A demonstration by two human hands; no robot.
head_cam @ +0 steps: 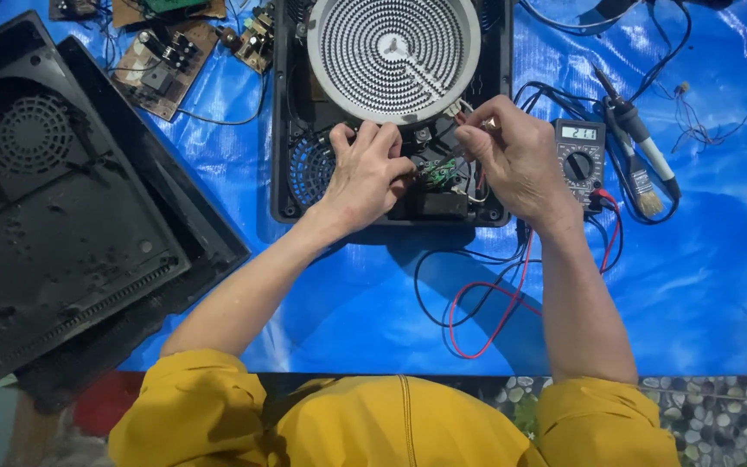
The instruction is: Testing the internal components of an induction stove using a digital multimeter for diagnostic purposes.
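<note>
An opened black cooker base (283, 130) lies on a blue sheet, with a round white coil heating element (393, 52) in its top half. My left hand (365, 169) rests inside the base beside the fan grille (309, 169), fingers curled near a small green circuit board (437, 170); what it grips is hidden. My right hand (516, 156) pinches a thin wire or probe tip just below the element's rim. Red and black leads (486, 303) run from under that hand.
A grey multimeter (579, 156) lies right of my right hand, with a soldering iron (637, 130) and a small brush (644, 190) beyond it. A black cooker bottom cover (62, 207) fills the left. Loose brown circuit boards (162, 65) lie at the top left.
</note>
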